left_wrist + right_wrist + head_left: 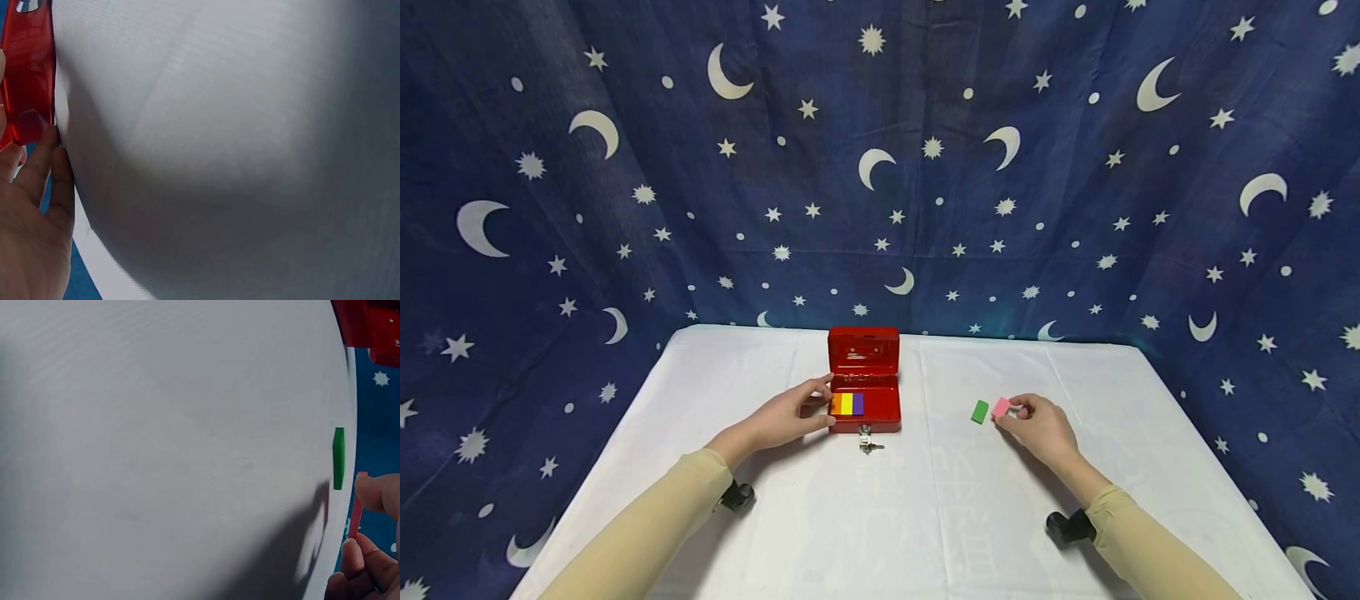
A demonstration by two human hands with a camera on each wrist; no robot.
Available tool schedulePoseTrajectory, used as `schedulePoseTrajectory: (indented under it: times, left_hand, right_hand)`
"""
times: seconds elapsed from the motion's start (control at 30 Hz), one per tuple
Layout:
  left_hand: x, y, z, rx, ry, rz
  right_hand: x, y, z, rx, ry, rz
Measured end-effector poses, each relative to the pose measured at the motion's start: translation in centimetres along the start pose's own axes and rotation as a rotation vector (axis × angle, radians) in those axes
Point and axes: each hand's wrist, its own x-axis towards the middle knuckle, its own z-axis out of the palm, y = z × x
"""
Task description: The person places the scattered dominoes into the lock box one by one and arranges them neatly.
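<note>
An open red metal cash box [886, 426] stands near the middle of the table, its lid raised at the back. Orange [837, 405], yellow [847, 405] and purple [858, 405] blocks lie side by side at the left of its inside. My left hand [784, 415] grips the box's left end, thumb at the front corner and a finger near the hinge. Off to the right, my right hand [1042, 428] pinches a pink block [1001, 407] between thumb and fingers. A green block [980, 412] lies on the cloth just left of it; the right wrist view shows both blocks edge-on.
A small lock part with keys [868, 447] hangs at the box's front. White cloth covers the table [880, 517]. A dark blue curtain [940, 200] with moons and stars surrounds the table's back and sides.
</note>
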Motion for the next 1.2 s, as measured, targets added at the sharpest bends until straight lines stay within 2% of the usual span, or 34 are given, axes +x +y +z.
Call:
schedulePoseTrajectory:
  times: [0.33,1.2]
  left_hand:
    - [-0.1,0.0,0.1,-0.001,0.0,-0.013]
    - [-0.2,0.3,0.0,-0.005,-0.001,-0.025]
  right_hand:
    - [0.1,-1.7,0.0,0.028,0.004,-0.055]
    - [-0.1,-5.1,2.1,0.047,-0.015,-0.181]
